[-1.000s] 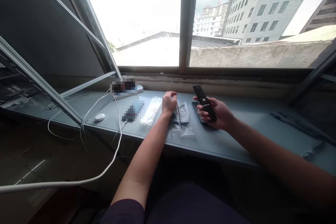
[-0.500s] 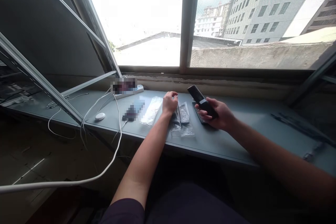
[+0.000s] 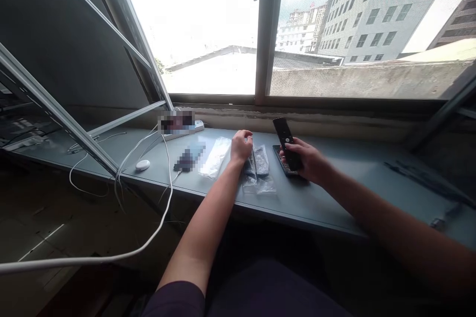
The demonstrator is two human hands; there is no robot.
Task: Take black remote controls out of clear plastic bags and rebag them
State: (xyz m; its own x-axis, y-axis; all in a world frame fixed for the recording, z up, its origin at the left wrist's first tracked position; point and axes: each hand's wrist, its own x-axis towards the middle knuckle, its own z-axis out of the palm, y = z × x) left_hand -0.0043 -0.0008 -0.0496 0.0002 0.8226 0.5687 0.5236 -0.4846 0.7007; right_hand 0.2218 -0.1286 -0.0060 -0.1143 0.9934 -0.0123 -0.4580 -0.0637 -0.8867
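In the head view, crinkled clear bags (image 3: 266, 186) at center contain dark oblong slabs (image 3: 262, 162); a whitish film bag (image 3: 214, 159) lies left. The left hand (image 3: 241, 146) curls loosely at their upper edge, whether gripping I cannot tell. Right of center, the right hand (image 3: 311, 159) holds a slim black remote (image 3: 283, 132) above a buttoned handset (image 3: 278, 155) on the smooth grey bench (image 3: 338, 200).

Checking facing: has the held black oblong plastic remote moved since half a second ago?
Yes: the remote flipped buttons-up, its top shifting right, away from the grey upright window post.
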